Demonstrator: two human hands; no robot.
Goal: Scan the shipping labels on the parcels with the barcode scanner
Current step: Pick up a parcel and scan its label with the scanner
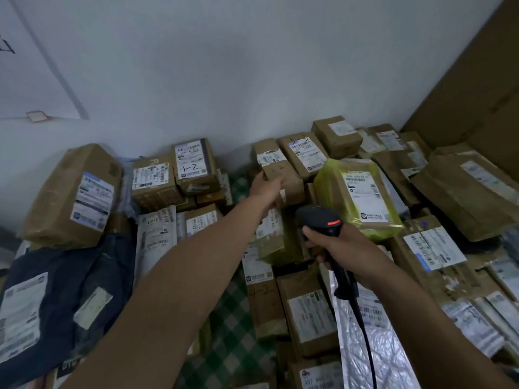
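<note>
My left hand (266, 189) reaches forward and grips the near end of a long brown cardboard parcel (273, 161) with a white label and handwriting on top. My right hand (341, 248) holds a black barcode scanner (318, 220) by its handle; a red light glows on its head, which faces the parcels ahead. A cable (368, 346) hangs down from the scanner. Just right of the scanner lies a parcel in yellow-green wrap (356, 197) with a white shipping label facing up.
Labelled cardboard boxes (193, 164) and bags cover the floor along a white wall. A big brown box (73, 195) and a dark blue bag (56, 290) lie at the left. A tall cardboard sheet (477, 88) stands at the right. Green checked floor (233, 318) shows between piles.
</note>
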